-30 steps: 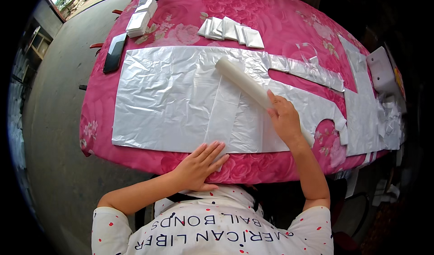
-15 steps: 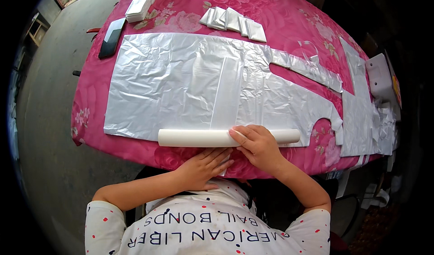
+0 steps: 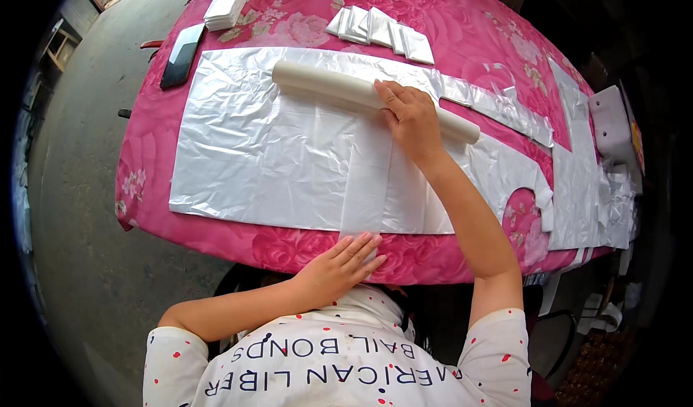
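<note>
A flat, shiny white plastic sheet (image 3: 238, 147), shaped like a disposable apron with curved cut-outs at its right end, lies across the table. A long white tube (image 3: 321, 85) rests slantwise over its far part. My right hand (image 3: 413, 122) grips this tube around its middle, the arm stretched forward. Across the sheet, from near the tube to the table's front edge, runs a pale translucent strip (image 3: 367, 179). My left hand (image 3: 336, 268) lies flat with fingers extended on the strip's near end, at the front edge.
A pink floral cloth (image 3: 209, 237) covers the table. Several folded plastic packets (image 3: 382, 30) lie at the far side. Far left are a stack of white packets (image 3: 225, 6) and a phone (image 3: 182, 57). More plastic sheets (image 3: 574, 190) and a pale box (image 3: 612, 125) stand right.
My right hand has pushed the tube from the sheet's near edge to its far part, and the tube now slants. My left hand has stayed almost in place.
</note>
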Available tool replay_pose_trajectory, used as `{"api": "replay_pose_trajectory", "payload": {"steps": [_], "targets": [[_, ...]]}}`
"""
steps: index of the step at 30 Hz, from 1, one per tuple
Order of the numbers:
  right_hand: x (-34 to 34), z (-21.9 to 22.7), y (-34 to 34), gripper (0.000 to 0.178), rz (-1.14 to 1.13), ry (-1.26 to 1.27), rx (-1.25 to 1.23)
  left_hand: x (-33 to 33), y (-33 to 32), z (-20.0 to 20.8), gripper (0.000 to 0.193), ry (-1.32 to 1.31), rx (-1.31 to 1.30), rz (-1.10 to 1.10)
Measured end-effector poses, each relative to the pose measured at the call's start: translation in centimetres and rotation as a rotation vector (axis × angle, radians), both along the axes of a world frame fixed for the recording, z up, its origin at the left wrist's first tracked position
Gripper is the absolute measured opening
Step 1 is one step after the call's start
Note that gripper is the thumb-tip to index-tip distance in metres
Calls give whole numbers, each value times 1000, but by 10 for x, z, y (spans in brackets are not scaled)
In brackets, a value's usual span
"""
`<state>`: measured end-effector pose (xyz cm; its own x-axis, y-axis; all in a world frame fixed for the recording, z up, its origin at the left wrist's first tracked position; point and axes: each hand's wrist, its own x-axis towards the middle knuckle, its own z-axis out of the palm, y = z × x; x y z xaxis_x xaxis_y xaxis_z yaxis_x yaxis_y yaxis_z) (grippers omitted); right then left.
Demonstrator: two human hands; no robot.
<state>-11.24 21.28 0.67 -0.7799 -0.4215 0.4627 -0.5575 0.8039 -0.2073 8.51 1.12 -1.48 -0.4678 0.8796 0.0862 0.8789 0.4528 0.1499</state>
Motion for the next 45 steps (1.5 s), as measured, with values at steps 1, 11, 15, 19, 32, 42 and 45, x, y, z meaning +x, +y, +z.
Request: {"api": "replay_pose_trajectory", "payload": {"steps": [1, 11, 15, 19, 32, 42, 45], "targets": [[1, 0, 0, 52, -25, 34, 8, -5, -3, 3, 53, -13, -5, -60], [126, 4, -7, 47, 497, -349, 5, -35, -37, 8, 40, -162, 222, -309], [145, 3, -4, 51, 425, -390, -55, -41, -38, 10, 34, -59, 252, -358], [146, 9, -4, 47, 369, -404, -110, -42, -35, 10, 35, -287, 549, -270], [141, 7, -3, 28, 120, -332, -285, -63, -12, 14, 46, -35, 462, 219], [102, 23, -9, 20, -398, -1132, -676, -86, 0, 31, 51, -416, 716, 656], [97, 21, -7, 21, -402, -1191, -696, -78, 3, 28, 63, -77, 360, 364]]}}
